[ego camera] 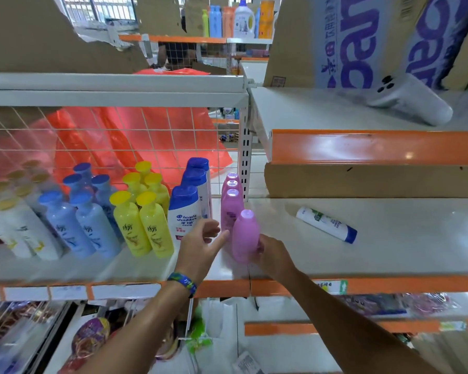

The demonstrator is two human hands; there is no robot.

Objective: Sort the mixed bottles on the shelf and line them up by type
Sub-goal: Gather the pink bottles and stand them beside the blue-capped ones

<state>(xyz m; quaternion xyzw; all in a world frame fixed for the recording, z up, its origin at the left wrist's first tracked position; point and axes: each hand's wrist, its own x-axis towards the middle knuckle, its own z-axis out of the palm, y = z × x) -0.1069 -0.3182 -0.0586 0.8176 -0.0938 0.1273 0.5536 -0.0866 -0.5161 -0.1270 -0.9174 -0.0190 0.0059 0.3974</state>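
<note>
The right hand (pixel 270 252) grasps a pink bottle (pixel 245 236) at the front of the pink row while the left hand (pixel 200 244) hovers released, and next it probably needs aligning.

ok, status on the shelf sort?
Right hand gripping front pink bottle. Left hand open beside it. White bottle lying loose, unsorted. Nothing blocking.

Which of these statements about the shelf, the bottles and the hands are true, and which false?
1. The right hand grips the front pink bottle. True.
2. The yellow bottles lie flat. False: they stand upright.
3. The white bottle with a blue cap lies on its side, apart from the rows. True.
4. The left hand holds a blue bottle. False: it is open and holds nothing.
</note>
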